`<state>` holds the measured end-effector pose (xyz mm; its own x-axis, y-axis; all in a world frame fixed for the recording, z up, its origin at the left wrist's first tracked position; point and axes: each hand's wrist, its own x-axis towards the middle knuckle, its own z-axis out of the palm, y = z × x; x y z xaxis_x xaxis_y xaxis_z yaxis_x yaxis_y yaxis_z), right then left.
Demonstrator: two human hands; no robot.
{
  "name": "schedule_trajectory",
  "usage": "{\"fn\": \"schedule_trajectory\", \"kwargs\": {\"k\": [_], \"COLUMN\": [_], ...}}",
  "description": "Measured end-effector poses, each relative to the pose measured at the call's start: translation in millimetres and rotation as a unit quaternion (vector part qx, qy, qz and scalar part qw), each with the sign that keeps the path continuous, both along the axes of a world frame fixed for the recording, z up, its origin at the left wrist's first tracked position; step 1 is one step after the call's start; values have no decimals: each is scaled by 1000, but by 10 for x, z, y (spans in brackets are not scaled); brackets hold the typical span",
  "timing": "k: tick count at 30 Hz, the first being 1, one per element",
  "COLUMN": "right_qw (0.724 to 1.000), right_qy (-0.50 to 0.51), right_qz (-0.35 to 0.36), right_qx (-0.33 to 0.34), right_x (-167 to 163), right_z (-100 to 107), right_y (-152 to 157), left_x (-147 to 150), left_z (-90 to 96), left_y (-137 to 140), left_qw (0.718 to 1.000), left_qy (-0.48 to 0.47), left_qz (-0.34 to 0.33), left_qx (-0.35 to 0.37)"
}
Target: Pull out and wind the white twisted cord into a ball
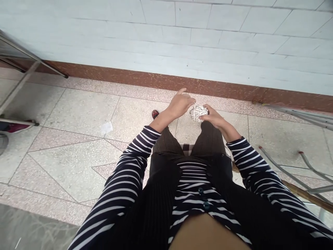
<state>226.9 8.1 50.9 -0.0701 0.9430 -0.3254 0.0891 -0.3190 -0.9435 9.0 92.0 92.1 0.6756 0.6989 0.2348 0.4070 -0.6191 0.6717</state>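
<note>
A small bundle of whitish twisted cord (198, 113) is held out in front of my knees. My right hand (214, 117) grips it from the right, with the thumb and fingers around its side. At its upper left edge my left hand (180, 104) pinches a strand of the cord between thumb and finger, while another finger sticks out. The far side of the bundle and some fingertips are hidden.
A white paper scrap (107, 128) lies on the tiled floor. Metal furniture legs (20, 81) stand at the left and more metal legs (307, 180) at the right. Ahead rises a white tiled wall (197, 52) with a red-brown skirting (145, 79).
</note>
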Motion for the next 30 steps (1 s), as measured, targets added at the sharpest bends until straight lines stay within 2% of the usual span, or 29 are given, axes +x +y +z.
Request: {"fn": "schedule_trajectory", "kwargs": {"k": [2,5,8,11,15,19,23,26,30], "right_qw": [998,993,992,992,987,987,987,987,982], "right_qy": [56,101,82,69,124,148,155,123,55], "right_qz": [17,24,16,47,96,59,-16,-22,-46], "right_qx": [-20,-56,-90,-89,-41,3,48,102,176], "right_x": [4,16,30,48,76,146,197,217,370], "right_z": [61,124,136,159,271,375,470,639,846], "right_y": [-46,-44,22,28,-156,-326,-315,-260,-131], "left_x": [3,18,68,115,88,70,151,170,48], "left_z": [-23,46,172,212,37,-238,-390,-441,-547], "left_y": [15,-65,-162,-151,26,87,-71,-207,-408], "left_qw": [1000,1000,998,998,999,995,981,973,966], "left_qy": [-5,-23,-48,-49,-38,-37,-69,-86,-42], "left_qz": [-3,-9,-29,-38,-4,36,23,-3,-10], "left_qx": [-5,-10,3,-3,-26,-85,-180,-215,-255]}}
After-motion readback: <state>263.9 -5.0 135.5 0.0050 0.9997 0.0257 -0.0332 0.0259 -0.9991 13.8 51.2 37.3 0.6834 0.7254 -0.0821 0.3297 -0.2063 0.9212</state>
